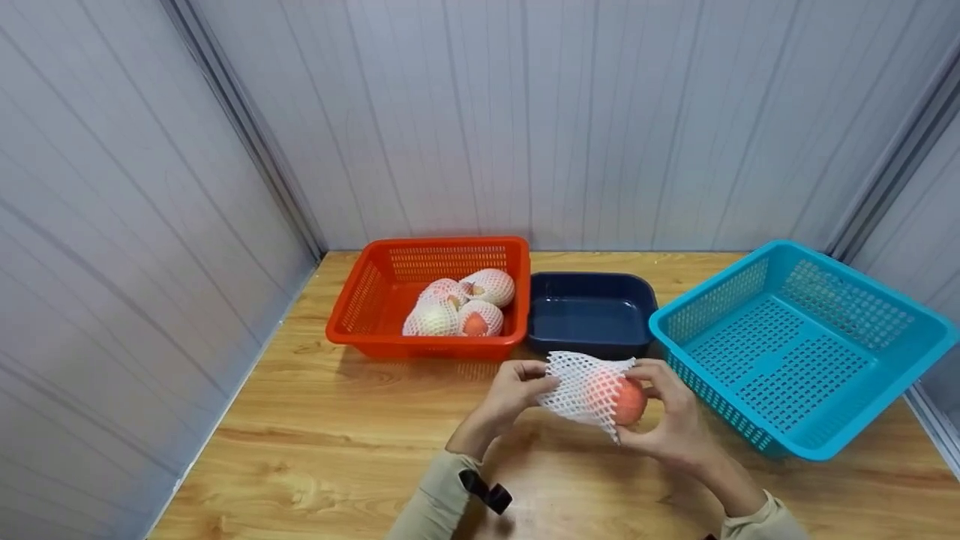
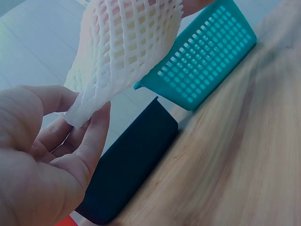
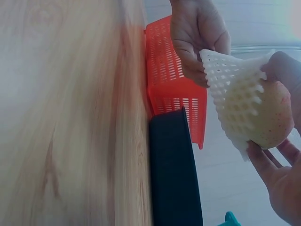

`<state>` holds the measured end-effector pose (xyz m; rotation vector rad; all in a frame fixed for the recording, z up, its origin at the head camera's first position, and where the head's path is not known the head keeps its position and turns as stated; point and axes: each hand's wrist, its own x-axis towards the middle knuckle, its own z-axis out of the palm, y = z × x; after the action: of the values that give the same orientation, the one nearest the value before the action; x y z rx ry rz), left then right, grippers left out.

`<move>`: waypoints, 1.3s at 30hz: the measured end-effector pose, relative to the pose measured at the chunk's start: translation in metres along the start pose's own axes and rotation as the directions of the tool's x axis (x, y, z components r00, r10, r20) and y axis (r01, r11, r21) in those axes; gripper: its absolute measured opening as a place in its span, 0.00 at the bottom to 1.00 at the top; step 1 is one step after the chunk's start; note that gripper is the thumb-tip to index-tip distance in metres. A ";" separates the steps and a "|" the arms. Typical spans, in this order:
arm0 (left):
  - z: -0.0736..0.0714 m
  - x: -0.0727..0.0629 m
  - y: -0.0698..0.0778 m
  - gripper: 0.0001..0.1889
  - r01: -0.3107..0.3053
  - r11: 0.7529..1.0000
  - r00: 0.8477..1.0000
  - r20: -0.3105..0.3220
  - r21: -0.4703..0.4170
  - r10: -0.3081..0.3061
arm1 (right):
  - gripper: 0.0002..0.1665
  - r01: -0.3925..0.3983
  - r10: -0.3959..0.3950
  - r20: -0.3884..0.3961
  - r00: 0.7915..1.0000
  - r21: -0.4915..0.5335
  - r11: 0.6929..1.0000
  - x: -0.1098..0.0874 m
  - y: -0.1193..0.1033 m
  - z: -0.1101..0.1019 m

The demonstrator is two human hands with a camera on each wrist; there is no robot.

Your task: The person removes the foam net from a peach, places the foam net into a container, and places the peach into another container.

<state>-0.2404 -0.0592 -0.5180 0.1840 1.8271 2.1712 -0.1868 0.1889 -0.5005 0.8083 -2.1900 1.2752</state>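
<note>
A reddish apple [image 1: 631,403] sits partly inside a white foam net sleeve [image 1: 568,384], above the table in front of the navy basin. My left hand [image 1: 511,391] pinches the sleeve's narrow end between thumb and fingers. At the other end, my right hand [image 1: 679,424] spans the apple, its fingertips at the sleeve's open edge. The right wrist view shows the apple's bare side [image 3: 276,115], yellowish with red specks, sticking out of the mesh.
An orange-red basket [image 1: 427,341] on the left holds several fruits in foam nets [image 1: 437,319]. Beside it stands the navy basin [image 1: 592,319]. A turquoise basket [image 1: 817,448] is set at an angle on the right. Panelled walls [image 1: 465,120] enclose the wooden table [image 1: 322,450].
</note>
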 end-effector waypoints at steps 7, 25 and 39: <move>-0.005 0.001 -0.007 0.07 -0.019 1.000 1.000 -0.009 0.012 0.020 | 0.44 0.034 -0.035 -0.027 0.999 -0.012 0.999 0.000 -0.017 -0.009; -0.014 0.000 -0.016 0.08 -0.031 0.999 0.998 -0.059 0.010 0.031 | 0.43 -0.022 0.021 -0.016 1.000 -0.071 0.997 -0.008 -0.050 -0.031; 0.014 -0.012 0.012 0.10 -0.348 0.903 0.897 -0.189 0.254 0.399 | 0.44 -0.110 0.106 -0.053 0.993 -0.090 0.990 -0.019 -0.052 -0.036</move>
<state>-0.2271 -0.0518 -0.5022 0.3677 2.3307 2.3218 -0.1331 0.2049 -0.4657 0.6240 -2.2629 1.2198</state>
